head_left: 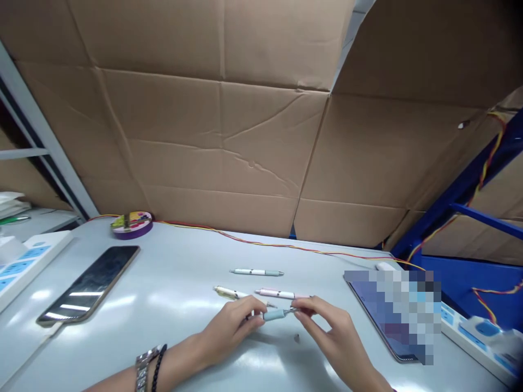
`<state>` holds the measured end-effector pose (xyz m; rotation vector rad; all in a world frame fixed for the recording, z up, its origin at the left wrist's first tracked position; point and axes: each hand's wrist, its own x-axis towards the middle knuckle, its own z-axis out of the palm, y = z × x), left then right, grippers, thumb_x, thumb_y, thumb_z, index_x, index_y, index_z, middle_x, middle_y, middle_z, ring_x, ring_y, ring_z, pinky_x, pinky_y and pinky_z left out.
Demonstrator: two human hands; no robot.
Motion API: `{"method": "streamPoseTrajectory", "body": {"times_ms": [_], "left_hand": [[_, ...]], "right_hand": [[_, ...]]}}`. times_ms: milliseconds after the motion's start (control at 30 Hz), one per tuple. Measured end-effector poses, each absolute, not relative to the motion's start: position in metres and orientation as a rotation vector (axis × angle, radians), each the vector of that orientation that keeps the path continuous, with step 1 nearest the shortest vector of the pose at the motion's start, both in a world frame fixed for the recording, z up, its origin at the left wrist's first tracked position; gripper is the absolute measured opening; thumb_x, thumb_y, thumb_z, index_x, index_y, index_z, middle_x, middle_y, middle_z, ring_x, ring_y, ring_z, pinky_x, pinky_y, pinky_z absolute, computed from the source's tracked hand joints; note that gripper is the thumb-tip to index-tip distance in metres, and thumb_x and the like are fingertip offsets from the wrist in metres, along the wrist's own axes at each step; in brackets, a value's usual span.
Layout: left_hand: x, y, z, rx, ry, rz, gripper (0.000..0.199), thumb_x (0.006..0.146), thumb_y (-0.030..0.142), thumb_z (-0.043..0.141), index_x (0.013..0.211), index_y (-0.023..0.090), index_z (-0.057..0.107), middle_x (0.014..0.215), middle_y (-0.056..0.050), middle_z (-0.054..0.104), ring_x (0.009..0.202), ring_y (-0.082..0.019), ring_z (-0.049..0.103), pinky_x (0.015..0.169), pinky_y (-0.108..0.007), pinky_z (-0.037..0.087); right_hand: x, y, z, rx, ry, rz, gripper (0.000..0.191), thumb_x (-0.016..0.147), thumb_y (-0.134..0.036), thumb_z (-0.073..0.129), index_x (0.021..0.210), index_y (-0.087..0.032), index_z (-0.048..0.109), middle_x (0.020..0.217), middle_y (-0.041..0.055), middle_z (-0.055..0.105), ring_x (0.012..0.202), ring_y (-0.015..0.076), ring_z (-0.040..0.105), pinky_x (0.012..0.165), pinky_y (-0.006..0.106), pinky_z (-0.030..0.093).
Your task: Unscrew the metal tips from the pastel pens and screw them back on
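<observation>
Pinched between the thumb and fingers of the left hand (245, 321), a light blue pen (274, 315) is held just above the table (183, 348), its blue section sticking out toward the right hand (316, 318). The right hand's thumb and index finger close on the metallic tip at that end, so both hands grasp the same pen; whether the tip is a separate piece cannot be told. Below the grip, nearer the person, a small dark-and-light piece (297, 338) lies on the table. Just beyond the grip are a pink and white pen (281, 294) and a yellowish pen (229, 292), the latter partly hidden by the left hand; a white and grey-green pen (256, 272) lies farther beyond. Well to the left of the grip are a dark phone (90, 283) with a cable attached and, farther off, a round purple-sided tin (133, 225). To the right, a device with a pixelated screen (392, 316) rests near a power strip (469, 340). Beyond them all, a red and yellow wire (261, 243) runs along the foot of the cardboard (212, 136).
</observation>
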<state>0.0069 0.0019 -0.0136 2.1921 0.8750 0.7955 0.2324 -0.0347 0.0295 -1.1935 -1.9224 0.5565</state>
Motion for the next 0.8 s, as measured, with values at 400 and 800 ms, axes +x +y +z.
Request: {"method": "streamPoseTrajectory", "body": {"times_ms": [400, 800], "left_hand": [[0.007, 0.002, -0.016, 2.221, 0.871, 0.824, 0.019, 0.092, 0.03, 0.04, 0.091, 0.018, 0.055, 0.079, -0.001, 0.059, 0.066, -0.014, 0.052, 0.065, -0.023, 0.042], [0.008, 0.001, -0.012, 2.183, 0.894, 0.676, 0.016, 0.091, 0.027, 0.044, 0.087, 0.019, 0.057, 0.081, 0.0, 0.061, 0.074, -0.014, 0.054, 0.068, -0.023, 0.041]], "right_hand": [[0.231, -0.032, 0.022, -1.12, -1.992, 0.529, 0.013, 0.085, -0.024, 0.053, 0.09, -0.022, 0.065, 0.079, 0.0024, 0.07, 0.073, 0.0175, 0.065, 0.072, 0.029, 0.051], [0.227, -0.024, 0.012, -1.307, -2.178, 0.528, 0.041, 0.093, -0.034, 0.038, 0.06, -0.019, 0.058, 0.058, 0.0007, 0.058, 0.057, 0.0152, 0.051, 0.059, 0.028, 0.042]]}}
